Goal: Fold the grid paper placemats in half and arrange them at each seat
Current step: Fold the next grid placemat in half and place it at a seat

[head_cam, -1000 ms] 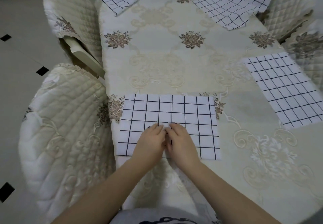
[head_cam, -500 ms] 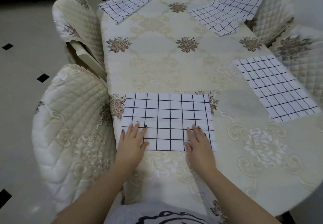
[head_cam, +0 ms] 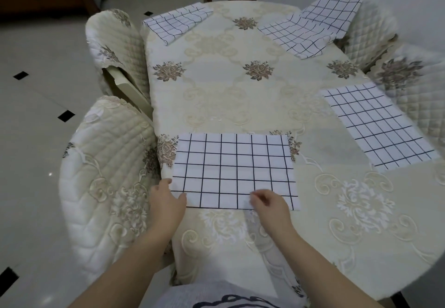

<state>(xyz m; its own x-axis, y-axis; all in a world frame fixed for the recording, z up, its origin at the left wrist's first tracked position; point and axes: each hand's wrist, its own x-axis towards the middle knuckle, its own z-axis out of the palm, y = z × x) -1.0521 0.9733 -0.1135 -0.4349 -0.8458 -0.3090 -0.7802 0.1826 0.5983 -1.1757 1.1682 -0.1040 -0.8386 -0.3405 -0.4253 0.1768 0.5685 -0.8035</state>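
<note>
A: What's under your hands rn?

B: Near mat (head_cam: 234,171), a flat rectangle, white w/ thin dark grid lines, matte like paper. It lies square to the table's near edge, on the tablecloth (head_cam: 240,96). Can't tell from here whether it's doubled over.

A: Grip?

B: Your left hand (head_cam: 167,203) sits at the mat's near-left corner, fingers loosely spread, thumb tip touching the paper edge, not pinching anything. Your right hand (head_cam: 271,208) is at the near edge, right of center, fingers curled w/ thumb and fingertips close together just at the edge. Can't tell if paper is actually nipped between them.

A: Other mats?

B: Right mat (head_cam: 379,124) lies flat by the right-side chair, angled. Far-left mat (head_cam: 175,22) looks folded, a rounded fold showing at its near end. Far-right mat (head_cam: 310,28) is rumpled and part draped up over the far-right chair (head_cam: 372,21).

A: Cloth and chairs?

B: Cloth is cream, glossy woven scrollwork w/ brown floral medallions, on a table w/ a rounded near-right edge. Left chair (head_cam: 106,177) has a quilted cream cover w/ embroidered flowers. Floor (head_cam: 36,105) is shiny pale tile w/ small black diamond insets.

A: Any writing?

B: A dark curvy print on your shirt (head_cam: 231,299) at bottom, not readable.
</note>
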